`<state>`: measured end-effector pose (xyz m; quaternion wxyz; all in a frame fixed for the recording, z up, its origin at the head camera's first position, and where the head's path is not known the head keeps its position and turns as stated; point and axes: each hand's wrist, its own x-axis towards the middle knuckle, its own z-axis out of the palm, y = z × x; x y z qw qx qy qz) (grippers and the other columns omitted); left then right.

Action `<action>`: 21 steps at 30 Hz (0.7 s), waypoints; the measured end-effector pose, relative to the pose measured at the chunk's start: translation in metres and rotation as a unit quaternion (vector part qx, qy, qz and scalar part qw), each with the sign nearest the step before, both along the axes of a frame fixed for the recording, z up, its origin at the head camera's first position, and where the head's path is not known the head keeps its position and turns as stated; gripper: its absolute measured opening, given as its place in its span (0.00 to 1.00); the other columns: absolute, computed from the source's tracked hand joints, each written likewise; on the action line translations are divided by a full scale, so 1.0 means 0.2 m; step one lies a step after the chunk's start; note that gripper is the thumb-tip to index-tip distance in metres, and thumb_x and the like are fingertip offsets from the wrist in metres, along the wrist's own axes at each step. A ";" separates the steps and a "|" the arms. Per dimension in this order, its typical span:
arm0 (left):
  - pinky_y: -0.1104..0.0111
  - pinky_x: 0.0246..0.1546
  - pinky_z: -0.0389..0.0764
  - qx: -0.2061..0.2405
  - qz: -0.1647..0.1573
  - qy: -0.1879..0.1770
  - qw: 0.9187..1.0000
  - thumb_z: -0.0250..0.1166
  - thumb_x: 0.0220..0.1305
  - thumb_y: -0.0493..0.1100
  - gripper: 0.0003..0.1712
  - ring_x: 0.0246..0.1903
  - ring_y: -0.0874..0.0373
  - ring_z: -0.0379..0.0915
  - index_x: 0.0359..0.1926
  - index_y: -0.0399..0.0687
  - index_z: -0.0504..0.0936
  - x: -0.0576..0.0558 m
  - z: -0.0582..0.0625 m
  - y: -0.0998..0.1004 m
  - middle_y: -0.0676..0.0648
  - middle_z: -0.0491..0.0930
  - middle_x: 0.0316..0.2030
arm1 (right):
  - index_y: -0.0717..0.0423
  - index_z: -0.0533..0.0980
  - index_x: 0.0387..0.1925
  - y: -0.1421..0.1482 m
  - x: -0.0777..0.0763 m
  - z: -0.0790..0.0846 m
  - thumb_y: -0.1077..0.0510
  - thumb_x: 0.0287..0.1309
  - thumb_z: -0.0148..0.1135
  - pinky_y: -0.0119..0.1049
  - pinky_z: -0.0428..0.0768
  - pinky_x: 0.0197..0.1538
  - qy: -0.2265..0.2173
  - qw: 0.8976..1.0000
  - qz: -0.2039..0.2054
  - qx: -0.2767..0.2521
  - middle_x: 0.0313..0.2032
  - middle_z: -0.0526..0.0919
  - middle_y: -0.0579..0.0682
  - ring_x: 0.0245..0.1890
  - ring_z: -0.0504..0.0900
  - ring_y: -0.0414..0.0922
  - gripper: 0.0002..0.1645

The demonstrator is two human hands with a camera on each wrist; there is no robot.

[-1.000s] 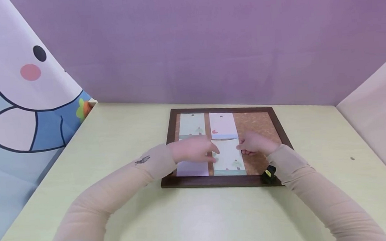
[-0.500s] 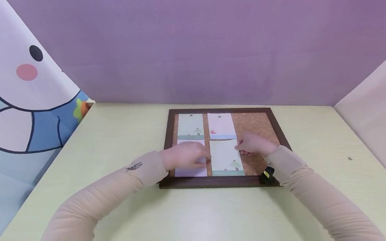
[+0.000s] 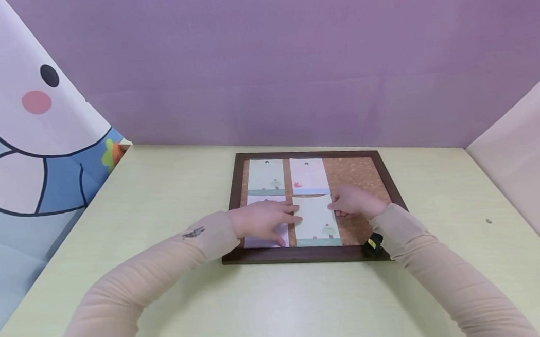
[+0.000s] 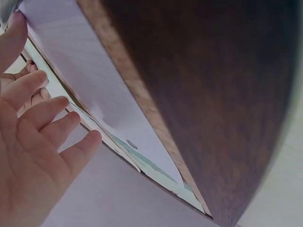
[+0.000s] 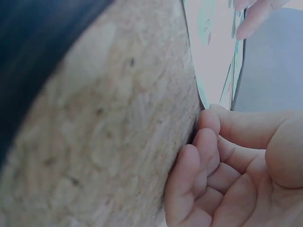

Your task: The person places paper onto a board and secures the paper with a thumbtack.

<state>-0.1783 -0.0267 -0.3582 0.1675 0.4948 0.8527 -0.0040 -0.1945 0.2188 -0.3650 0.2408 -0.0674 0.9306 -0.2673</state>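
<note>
A cork board (image 3: 356, 176) in a dark brown frame lies flat on the table. On its lower middle part is a pale notepaper sheet (image 3: 311, 215) with a green bottom band and a small tree print. My right hand (image 3: 354, 201) pinches that sheet's right upper edge between thumb and forefinger, as the right wrist view also shows. From the left, my left hand (image 3: 263, 221) reaches over a lilac notepaper sheet (image 3: 255, 241), its fingers spread. Two fingertips (image 3: 295, 208) lie at the pale sheet's left edge; whether they press it cannot be told.
Along the board's upper part lie a green-banded sheet (image 3: 262, 175) and a pinkish sheet (image 3: 308, 174), each with a dark dot near its top. A small dark round thing (image 3: 489, 221) lies on the table at right. Purple cloth (image 3: 292, 69) hangs behind.
My left hand first drew back left off the pale sheet, then spread its fingers and came back to the sheet's left edge. The right hand keeps its pinch.
</note>
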 end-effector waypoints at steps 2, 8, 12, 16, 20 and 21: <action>0.59 0.69 0.58 -0.009 0.008 -0.011 1.000 0.66 0.56 0.56 0.40 0.70 0.50 0.52 0.68 0.52 0.65 0.00 0.00 0.01 0.44 0.55 0.71 | 0.57 0.69 0.19 0.00 0.00 0.00 0.61 0.63 0.55 0.31 0.71 0.26 0.000 1.000 -0.001 0.003 0.18 0.73 0.47 0.19 0.69 0.40 0.15; 0.59 0.68 0.60 -0.029 0.022 -0.031 0.999 0.67 0.57 0.56 0.40 0.70 0.52 0.53 0.68 0.52 0.64 0.00 0.02 0.02 0.46 0.54 0.72 | 0.58 0.70 0.19 0.00 0.00 0.00 0.61 0.64 0.55 0.31 0.71 0.25 -0.002 1.000 -0.002 0.005 0.18 0.73 0.47 0.18 0.68 0.40 0.16; 0.62 0.67 0.61 -0.034 0.017 -0.024 0.999 0.67 0.55 0.56 0.41 0.69 0.51 0.55 0.68 0.51 0.65 0.00 0.02 0.04 0.44 0.54 0.71 | 0.58 0.71 0.19 -0.01 0.00 0.00 0.62 0.63 0.55 0.31 0.72 0.25 -0.002 1.000 -0.005 0.011 0.17 0.72 0.46 0.18 0.68 0.40 0.15; 0.64 0.67 0.61 -0.046 0.020 -0.021 0.999 0.67 0.54 0.56 0.42 0.69 0.51 0.56 0.68 0.53 0.64 0.00 0.02 0.05 0.44 0.53 0.72 | 0.58 0.72 0.20 -0.01 0.00 0.00 0.62 0.63 0.56 0.31 0.72 0.25 -0.002 1.000 -0.007 0.016 0.17 0.73 0.46 0.18 0.67 0.39 0.14; 0.65 0.67 0.61 -0.056 0.024 -0.022 0.998 0.67 0.54 0.56 0.42 0.68 0.52 0.56 0.69 0.54 0.63 -0.01 0.02 0.06 0.45 0.53 0.72 | 0.58 0.72 0.20 -0.01 0.00 0.00 0.62 0.63 0.56 0.30 0.71 0.25 -0.007 1.000 -0.012 0.015 0.17 0.72 0.46 0.18 0.67 0.40 0.14; 0.65 0.67 0.62 -0.058 0.024 -0.022 0.998 0.67 0.54 0.56 0.43 0.68 0.52 0.57 0.69 0.54 0.63 -0.01 0.02 0.06 0.45 0.53 0.72 | 0.58 0.72 0.20 -0.01 0.00 0.01 0.62 0.63 0.55 0.30 0.71 0.25 -0.009 1.000 -0.013 0.014 0.17 0.72 0.46 0.18 0.67 0.40 0.15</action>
